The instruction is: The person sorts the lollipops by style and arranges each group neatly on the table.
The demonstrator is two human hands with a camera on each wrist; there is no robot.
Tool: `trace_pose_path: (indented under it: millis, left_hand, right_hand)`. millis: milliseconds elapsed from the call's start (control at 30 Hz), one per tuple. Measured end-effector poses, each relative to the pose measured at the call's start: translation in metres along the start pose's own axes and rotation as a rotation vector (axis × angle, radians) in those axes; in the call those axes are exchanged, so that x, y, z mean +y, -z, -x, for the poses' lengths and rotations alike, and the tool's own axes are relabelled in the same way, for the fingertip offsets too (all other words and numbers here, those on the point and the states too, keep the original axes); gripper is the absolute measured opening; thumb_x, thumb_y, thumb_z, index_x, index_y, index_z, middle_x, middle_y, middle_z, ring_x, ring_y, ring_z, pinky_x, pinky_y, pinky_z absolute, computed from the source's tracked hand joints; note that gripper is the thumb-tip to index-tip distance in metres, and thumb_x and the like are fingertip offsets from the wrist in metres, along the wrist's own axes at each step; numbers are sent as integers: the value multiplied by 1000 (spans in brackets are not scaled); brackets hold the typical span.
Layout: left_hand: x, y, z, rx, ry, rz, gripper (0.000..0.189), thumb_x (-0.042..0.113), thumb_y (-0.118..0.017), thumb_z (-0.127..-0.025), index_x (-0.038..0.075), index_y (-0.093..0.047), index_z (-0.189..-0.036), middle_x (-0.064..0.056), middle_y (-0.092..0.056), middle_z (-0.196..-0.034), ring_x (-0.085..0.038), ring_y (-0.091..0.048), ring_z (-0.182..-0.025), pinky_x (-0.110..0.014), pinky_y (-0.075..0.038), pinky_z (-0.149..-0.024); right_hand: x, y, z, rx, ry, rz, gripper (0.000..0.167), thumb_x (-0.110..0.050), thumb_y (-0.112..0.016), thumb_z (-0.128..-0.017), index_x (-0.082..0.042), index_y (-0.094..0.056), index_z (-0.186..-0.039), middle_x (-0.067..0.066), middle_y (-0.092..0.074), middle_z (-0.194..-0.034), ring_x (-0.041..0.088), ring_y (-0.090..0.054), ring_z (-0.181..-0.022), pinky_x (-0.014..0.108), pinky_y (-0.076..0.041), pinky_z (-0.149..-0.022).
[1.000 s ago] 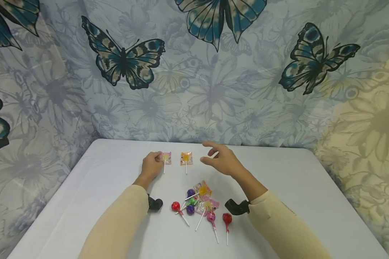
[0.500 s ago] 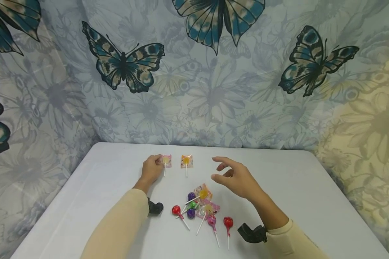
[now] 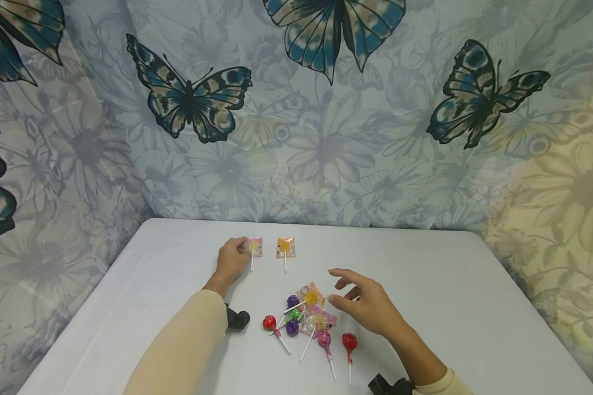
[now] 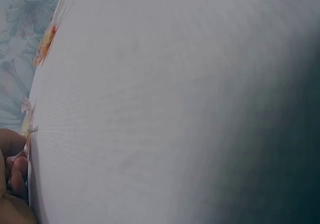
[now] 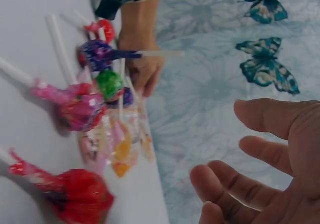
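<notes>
At the far side of the table, my left hand [image 3: 231,259] pinches the left edge of a flat lollipop in a pink clear wrapper [image 3: 255,247]. Curled fingers [image 4: 19,171] show beside that wrapper in the left wrist view. A flat lollipop in an orange wrapper [image 3: 286,247] lies to its right. My right hand [image 3: 370,304], fingers apart and holding nothing, is just right of a loose pile. In that pile are another orange-wrapped lollipop [image 3: 313,297], a pink-wrapped one [image 3: 321,319], and round purple [image 3: 292,328], green [image 3: 294,315] and magenta [image 3: 324,339] lollipops.
A red round lollipop [image 3: 269,322] lies at the pile's left, another red one [image 3: 349,341] at its right. The white table [image 3: 425,285] ends at a butterfly-patterned backdrop [image 3: 326,164]. Black wrist mounts [image 3: 238,319] sit at both sleeves.
My right hand has drawn back from the right of the orange-wrapped lollipop toward the near pile, staying unfilled. The left hand keeps its place at the pink wrapper. The view has tilted slightly up.
</notes>
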State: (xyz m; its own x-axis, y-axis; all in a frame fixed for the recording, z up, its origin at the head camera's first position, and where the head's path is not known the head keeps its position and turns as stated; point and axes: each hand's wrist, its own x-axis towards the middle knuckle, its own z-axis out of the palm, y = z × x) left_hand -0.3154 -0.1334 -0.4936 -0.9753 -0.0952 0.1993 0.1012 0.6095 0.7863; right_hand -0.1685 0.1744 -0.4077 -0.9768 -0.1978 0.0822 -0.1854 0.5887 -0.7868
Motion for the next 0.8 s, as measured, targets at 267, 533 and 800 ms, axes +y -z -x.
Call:
trace_pose_path:
  millis: [267, 533, 800]
  left_hand:
    - [-1, 0, 0, 5, -11, -3, 42, -5, -56, -82, -7, -61, -123, -10, -55, -88, -25, -51, -83, -37, -43, -76]
    - [-4, -1, -1, 13, -20, -9, 41, -4, -58, -82, -6, -62, -123, -10, -55, -87, -25, -52, -82, -37, -43, -76]
    - [-2, 1, -3, 8, -11, 4, 40, -4, -58, -83, -7, -61, -123, -13, -58, -93, -26, -53, -86, -37, -44, -80]
  right_hand:
    - [18, -17, 5, -37, -12, -12, 44, -16, -75, -83, -17, -63, -126, 8, -61, -102, 16, -61, -78, 29, -51, -59]
    - [32, -32, 6, -36, 0, 23, 37, -13, -75, -83, -15, -68, -119, 4, -60, -97, 14, -57, -68, 27, -49, -52]
    - [38, -42, 4, -12, 87, 109, 30, -9, -76, -81, -15, -72, -110, 2, -62, -94, 10, -55, -65, 25, -48, -53]
